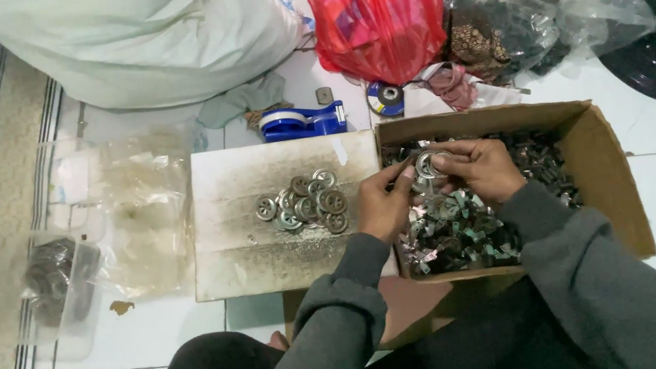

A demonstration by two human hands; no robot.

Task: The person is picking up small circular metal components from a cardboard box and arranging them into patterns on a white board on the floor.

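Note:
Both hands meet over an open cardboard box (601, 167) full of small bent metal clips (459, 235). My left hand (384, 202) and my right hand (480, 167) together pinch a round silver metal disc (427, 166) between their fingertips. Left of the box lies a dirty white board (244, 245) with a pile of several similar round perforated discs (307, 202) on it. Grey sleeves cover both my arms.
A blue tape dispenser (303, 121) and a grinding disc (385, 99) lie behind the board. A red plastic bag (375, 12), clear bags of dark parts (524, 18), a large white sack (143, 40) and clear plastic bags (131, 209) surround the spot on the tiled floor.

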